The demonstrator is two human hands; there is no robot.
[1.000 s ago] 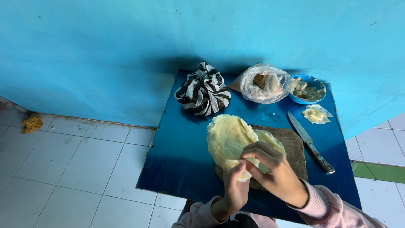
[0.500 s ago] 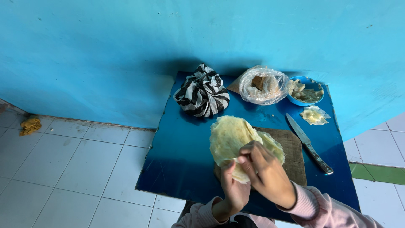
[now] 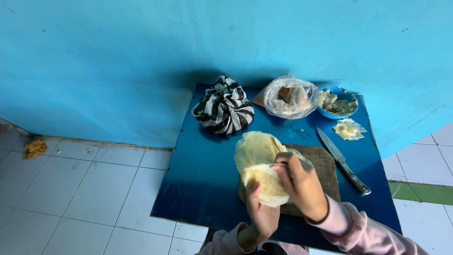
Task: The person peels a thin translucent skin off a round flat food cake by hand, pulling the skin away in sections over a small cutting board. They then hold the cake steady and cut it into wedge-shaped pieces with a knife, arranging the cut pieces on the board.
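A: How does the pale flat dough sheet (image 3: 258,158) lie?

B: Its long axis runs from the fingers up and away toward the wall; its far end points at the striped bag (image 3: 223,106). The near end is folded over above the dark board (image 3: 324,166).

A: And the hands?

B: The left hand (image 3: 262,213) cups the fold from below, thumb pressed on it. The right hand (image 3: 302,183) curls its fingers together, pinching the fold's edge.

A: Changed from before?

B: The fold has been drawn nearer the person; both hands sit closer together.

A: What surrounds it?

B: On the blue bench (image 3: 203,174), beyond the fingers: a clear bag (image 3: 289,97), a blue bowl (image 3: 338,102), dough scraps (image 3: 348,129). A knife (image 3: 342,160) lies right of the fingers. Nothing blocks the sheet.
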